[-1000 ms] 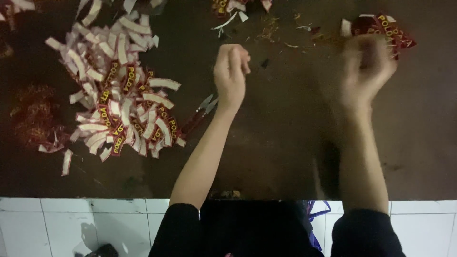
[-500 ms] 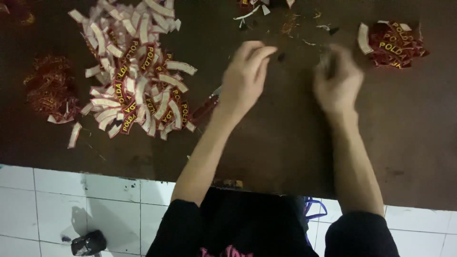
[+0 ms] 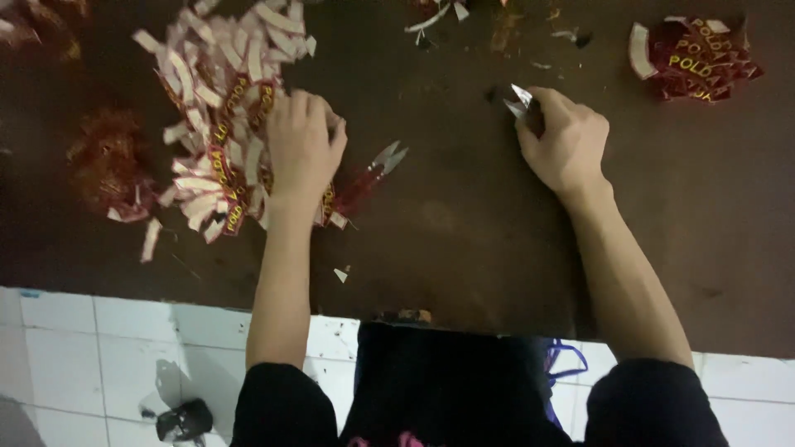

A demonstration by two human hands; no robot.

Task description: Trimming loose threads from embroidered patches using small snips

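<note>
- Your left hand (image 3: 302, 145) lies spread on the label pile (image 3: 219, 116), beside the snips (image 3: 373, 170).
- Your right hand (image 3: 563, 141) pinches small snips (image 3: 520, 99).

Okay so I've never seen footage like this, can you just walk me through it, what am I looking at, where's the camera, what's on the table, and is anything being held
This is one view from a camera worn on a person's head, looking straight down at their own two bare arms and a dark brown table. There is no machine here, only hands.

The left hand rests palm down on a big loose pile of small fabric labels, some showing a white back, others red with yellow lettering. Just right of that pile lie small thread snips with a red handle, blades open, not held.

The right hand is curled around a small pale, shiny piece that pokes out by its fingers; what it is I cannot tell.

A smaller heap of red labels sits at the far right. Below the table edge is white tiled floor.
</note>
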